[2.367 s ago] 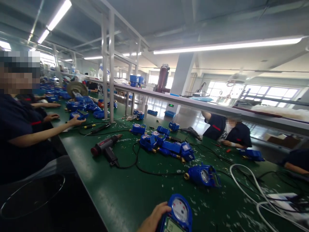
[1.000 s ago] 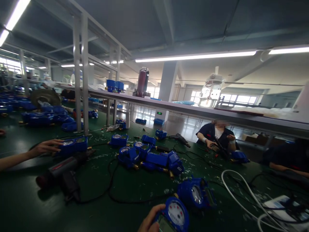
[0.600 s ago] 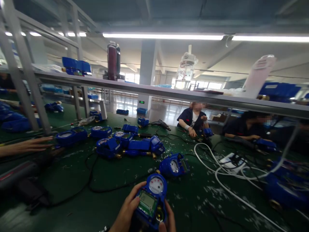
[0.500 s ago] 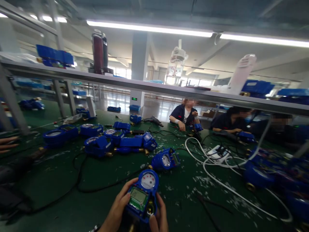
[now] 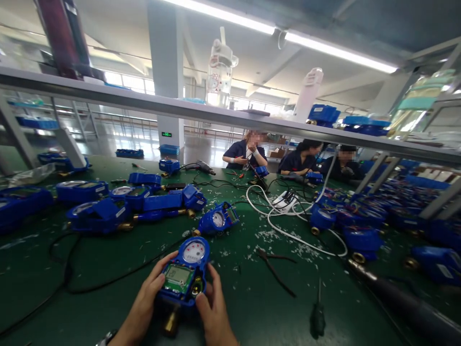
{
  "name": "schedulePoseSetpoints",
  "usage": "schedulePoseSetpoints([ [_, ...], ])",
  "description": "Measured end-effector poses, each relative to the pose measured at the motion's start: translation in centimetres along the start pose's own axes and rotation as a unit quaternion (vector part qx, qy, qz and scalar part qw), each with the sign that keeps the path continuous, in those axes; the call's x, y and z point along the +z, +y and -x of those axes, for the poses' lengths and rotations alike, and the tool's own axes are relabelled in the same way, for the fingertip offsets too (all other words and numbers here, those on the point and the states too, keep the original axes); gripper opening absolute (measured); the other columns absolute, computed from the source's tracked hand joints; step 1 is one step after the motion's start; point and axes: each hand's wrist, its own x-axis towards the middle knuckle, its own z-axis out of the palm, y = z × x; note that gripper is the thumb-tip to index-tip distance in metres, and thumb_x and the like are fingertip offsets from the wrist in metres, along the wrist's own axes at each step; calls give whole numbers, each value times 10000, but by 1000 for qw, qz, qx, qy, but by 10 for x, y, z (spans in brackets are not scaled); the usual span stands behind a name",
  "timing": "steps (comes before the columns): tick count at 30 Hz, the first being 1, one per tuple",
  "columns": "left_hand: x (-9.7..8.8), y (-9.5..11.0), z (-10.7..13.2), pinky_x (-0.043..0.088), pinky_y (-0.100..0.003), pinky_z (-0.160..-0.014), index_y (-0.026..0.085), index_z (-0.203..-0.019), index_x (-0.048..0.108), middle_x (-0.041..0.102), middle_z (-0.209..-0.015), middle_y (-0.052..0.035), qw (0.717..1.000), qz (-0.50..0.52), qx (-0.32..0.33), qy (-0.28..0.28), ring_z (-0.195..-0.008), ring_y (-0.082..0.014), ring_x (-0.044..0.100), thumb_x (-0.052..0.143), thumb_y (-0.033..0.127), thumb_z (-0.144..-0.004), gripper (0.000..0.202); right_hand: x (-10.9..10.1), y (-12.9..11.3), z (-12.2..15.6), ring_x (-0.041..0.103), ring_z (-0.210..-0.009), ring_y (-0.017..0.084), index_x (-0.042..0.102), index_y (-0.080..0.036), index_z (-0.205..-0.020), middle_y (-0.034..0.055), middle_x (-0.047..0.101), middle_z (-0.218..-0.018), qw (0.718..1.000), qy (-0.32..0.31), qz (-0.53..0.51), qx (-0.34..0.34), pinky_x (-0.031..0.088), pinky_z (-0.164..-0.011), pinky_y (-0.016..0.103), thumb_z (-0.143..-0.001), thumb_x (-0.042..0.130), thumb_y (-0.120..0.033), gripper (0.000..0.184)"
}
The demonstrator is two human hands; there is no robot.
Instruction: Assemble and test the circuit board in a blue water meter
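Note:
A blue water meter [image 5: 184,274] with a white dial, a green display board and a brass fitting below lies on the green table [image 5: 252,307] near the front edge. My left hand [image 5: 144,300] grips its left side, fingers curled around the body. My right hand [image 5: 213,312] holds its right side, thumb pressed by the open compartment. Another blue meter [image 5: 217,220] lies just beyond it.
Several blue meters [image 5: 104,211] are spread over the left, and more on the right [image 5: 360,230]. Black cables [image 5: 90,283], white cable [image 5: 288,230], pliers [image 5: 275,266] and a dark screwdriver [image 5: 317,312] lie around. Three people [image 5: 248,151] sit across. A metal shelf rail [image 5: 216,113] runs overhead.
The view has swung from left to right along the table. My right hand has joined my left on the meter, which now sits lower and central before me.

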Motion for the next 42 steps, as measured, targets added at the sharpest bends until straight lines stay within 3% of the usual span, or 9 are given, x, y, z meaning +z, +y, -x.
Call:
schedulePoseSetpoints([
  [10, 1, -2, 5, 436, -432, -1057, 199, -1379, 440, 524, -1415, -91, 997, -77, 21, 24, -1269, -342, 510, 492, 646, -829, 710, -22, -10, -4, 633, -850, 219, 322, -151, -1441, 84, 650, -986, 987, -38, 152, -20, 501, -769, 339, -849, 603, -602, 795],
  [15, -1, -10, 12, 231, -517, -1180, 226, -1366, 450, 374, -1522, -105, 951, -228, 202, 49, -1420, -338, 308, 490, 623, -857, 647, -32, -28, -9, 612, -851, 218, 441, -155, -1389, 102, 632, -1083, 949, -36, 310, -54, 504, -760, 337, -825, 623, -536, 704],
  [20, -1, -10, 21, 371, -591, -1083, 278, -1309, 489, 389, -1497, -122, 868, -394, 303, 4, -1358, -378, 401, 701, 470, -774, 607, -53, -47, -21, 499, -1202, 278, 502, -158, -1325, 137, 540, -1306, 881, -3, 465, -91, 391, -1043, 411, -823, 558, -558, 645],
  [24, -2, -3, 20, 425, -554, -1054, 262, -1271, 507, 429, -1460, -132, 855, -420, 306, -5, -1319, -351, 459, 698, 344, -792, 522, -108, -74, -37, 263, -1383, 306, 415, -131, -1381, 168, 356, -1471, 791, 94, 600, -72, 189, -1148, 489, -798, 511, -601, 755],
  [27, -4, 2, 17, 435, -526, -1047, 237, -1215, 526, 462, -1426, -146, 861, -397, 318, -20, -1293, -335, 491, 720, 297, -768, 491, -160, -95, -46, 106, -1423, 382, 407, -119, -1387, 193, 220, -1536, 713, 135, 688, 15, 55, -1110, 642, -711, 572, -618, 856],
  [30, -6, 2, 14, 433, -510, -1039, 218, -1148, 539, 484, -1401, -160, 873, -366, 322, -29, -1270, -328, 512, 747, 283, -741, 462, -199, -114, -48, 273, -1356, 450, 466, -90, -1353, 249, 373, -1447, 654, 117, 738, 117, 210, -1029, 708, -697, 599, -591, 836],
  [33, -9, 1, 12, 426, -501, -1035, 208, -1099, 548, 505, -1379, -164, 888, -331, 318, -25, -1255, -325, 524, 751, 298, -734, 427, -216, -126, -43, 428, -1286, 342, 493, -106, -1341, 194, 470, -1387, 620, 56, 771, 134, 377, -1020, 522, -807, 550, -522, 679],
  [38, -12, 1, 9, 407, -509, -1027, 204, -1067, 553, 536, -1341, -165, 910, -291, 295, -12, -1234, -326, 533, 718, 351, -763, 376, -211, -131, -30, 550, -1112, 310, 577, -132, -1196, 159, 586, -1190, 577, 15, 812, 86, 431, -934, 516, -910, 445, -419, 427],
  [42, -12, 2, 10, 407, -489, -1024, 207, -1079, 544, 534, -1341, -160, 913, -289, 289, -17, -1227, -313, 537, 703, 369, -778, 377, -203, -135, -23, 627, -914, 309, 620, -138, -1021, 168, 621, -996, 580, 11, 814, 41, 511, -794, 464, -918, 369, -386, 368],
])
